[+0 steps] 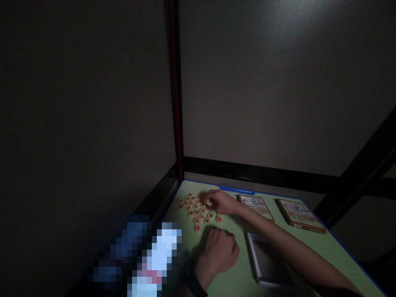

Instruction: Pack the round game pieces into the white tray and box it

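Many round Chinese chess pieces (194,212) with red and black characters lie loosely spread on the green tabletop. At the right edge of this spread, my right hand (221,201) pinches one Chinese chess piece (209,202) with a dark character, held over the others. My left hand (219,249), with a dark band on its wrist, is curled closed on the table nearer to me, just in front of the pieces. Its back faces up, so whatever its fingers may hold is hidden.
Beneath my right forearm sits an open white-rimmed box (254,260). A printed flat box or lid (256,207) lies behind that arm, and a thicker printed box (301,215) is to its right. Walls (262,95) close in the table's back and left.
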The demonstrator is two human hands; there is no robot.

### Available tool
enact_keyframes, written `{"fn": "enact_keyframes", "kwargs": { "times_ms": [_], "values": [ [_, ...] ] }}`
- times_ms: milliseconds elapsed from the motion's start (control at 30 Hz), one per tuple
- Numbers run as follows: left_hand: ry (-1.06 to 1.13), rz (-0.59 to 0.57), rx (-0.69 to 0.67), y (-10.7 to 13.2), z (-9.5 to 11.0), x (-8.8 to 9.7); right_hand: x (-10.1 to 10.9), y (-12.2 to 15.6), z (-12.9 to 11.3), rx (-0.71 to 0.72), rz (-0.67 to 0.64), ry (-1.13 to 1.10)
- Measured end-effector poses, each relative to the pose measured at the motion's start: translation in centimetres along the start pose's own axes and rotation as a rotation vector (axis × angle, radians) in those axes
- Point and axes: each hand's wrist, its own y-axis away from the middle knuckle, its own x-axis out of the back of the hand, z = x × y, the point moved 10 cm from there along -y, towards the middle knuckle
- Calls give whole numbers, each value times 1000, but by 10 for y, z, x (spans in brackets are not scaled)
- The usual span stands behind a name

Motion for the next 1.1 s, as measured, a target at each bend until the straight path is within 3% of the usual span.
{"fn": "enact_keyframes", "kwargs": {
  "times_ms": [200, 367, 500, 667, 833, 967, 1100],
  "values": [
    [18, -19, 9, -1, -1, -1, -8, -26, -7, 16, 9, 24],
    [13, -13, 19, -2, -3, -4, -39, -64, -36, 102, -80, 155],
    [14, -46, 31, -1, -4, -7, -61, -86, -45, 42, -142, 376],
    [50, -68, 50, -1, -5, -9, -76, -93, -52, 34, -205, 549],
    [91, -58, 52, -1, -6, -13, -90, -93, -57, 113, -214, 542],
    [123, -36, 43, -3, -7, -12, -81, -84, -68, 171, -158, 432],
    [86, -15, 31, -1, -6, -3, -33, -41, -75, 151, -17, 218]
  ]
}}
